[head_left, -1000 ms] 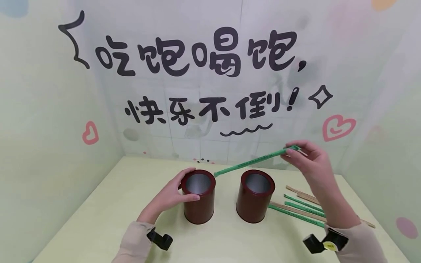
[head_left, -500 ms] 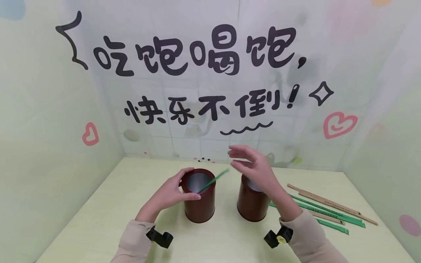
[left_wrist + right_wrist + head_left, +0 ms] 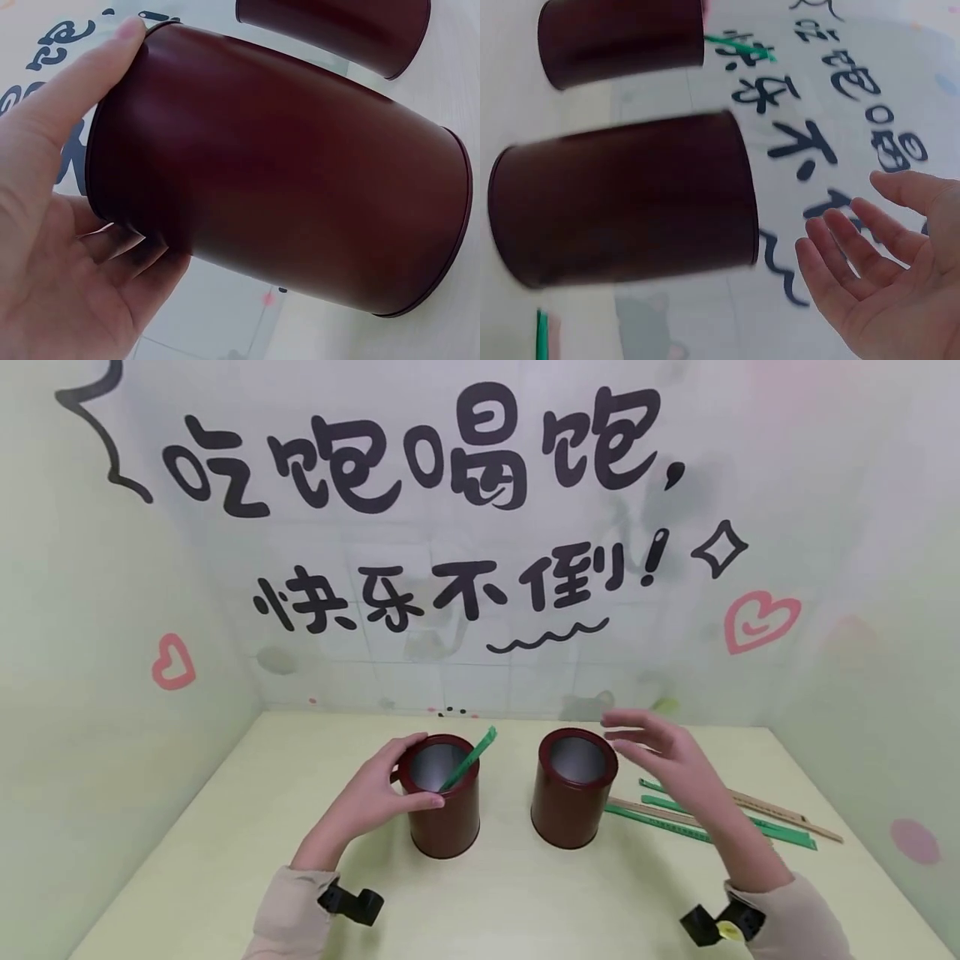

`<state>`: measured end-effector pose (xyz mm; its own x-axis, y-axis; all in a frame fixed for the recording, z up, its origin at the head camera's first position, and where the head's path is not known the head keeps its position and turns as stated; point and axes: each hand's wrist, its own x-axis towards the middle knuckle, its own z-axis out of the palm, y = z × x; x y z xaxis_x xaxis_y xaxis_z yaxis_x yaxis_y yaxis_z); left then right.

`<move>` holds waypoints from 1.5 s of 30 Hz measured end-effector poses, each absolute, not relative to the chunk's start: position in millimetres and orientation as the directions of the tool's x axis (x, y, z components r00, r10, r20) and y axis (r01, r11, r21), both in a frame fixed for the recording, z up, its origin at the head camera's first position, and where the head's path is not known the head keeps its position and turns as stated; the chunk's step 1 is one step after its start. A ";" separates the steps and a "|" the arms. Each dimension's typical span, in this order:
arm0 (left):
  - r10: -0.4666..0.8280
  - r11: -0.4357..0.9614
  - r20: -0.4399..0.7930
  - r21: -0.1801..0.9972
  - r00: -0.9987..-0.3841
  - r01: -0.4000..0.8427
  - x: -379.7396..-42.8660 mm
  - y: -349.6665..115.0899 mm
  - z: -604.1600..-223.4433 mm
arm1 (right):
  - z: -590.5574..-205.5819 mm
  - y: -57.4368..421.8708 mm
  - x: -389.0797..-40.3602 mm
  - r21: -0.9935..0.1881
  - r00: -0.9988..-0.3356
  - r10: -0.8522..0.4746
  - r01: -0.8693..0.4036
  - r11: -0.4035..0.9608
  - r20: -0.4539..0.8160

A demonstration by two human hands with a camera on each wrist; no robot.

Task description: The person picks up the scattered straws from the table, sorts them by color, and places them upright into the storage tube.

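Note:
My left hand (image 3: pixel 371 793) grips a dark red round can (image 3: pixel 446 827) by its rim, thumb at the near side and fingers behind. In the left wrist view this can (image 3: pixel 277 172) fills the middle, with the fingers curled round its top end. A slim green packet (image 3: pixel 474 755) leans inside the left can, its upper end sticking out over the right rim. Beside the matching right can (image 3: pixel 566 814), my right hand (image 3: pixel 667 756) hovers in the air with relaxed fingers and nothing in them. The right wrist view shows that hand (image 3: pixel 885 270) apart from the can.
Several slim green packets (image 3: pixel 791 837) and brown ones (image 3: pixel 776 810) lie loosely on the pale table (image 3: pixel 525 910), right of the cans and partly behind my right forearm. A white wall (image 3: pixel 375 685) with black lettering stands behind the table.
The right hand lowered a green packet into the left can and let go of it. It then moved back right, past the second can. The left hand kept its grip.

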<state>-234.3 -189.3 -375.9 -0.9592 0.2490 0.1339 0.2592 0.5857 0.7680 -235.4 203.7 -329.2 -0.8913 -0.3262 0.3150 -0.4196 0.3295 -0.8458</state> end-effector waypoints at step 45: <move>0.276 0.595 0.127 0.756 -0.953 0.273 -243.8 -189.1 -370.8 | -436.9 424.1 -196.7 -0.794 -0.984 -0.176 0.081 -0.603 0.033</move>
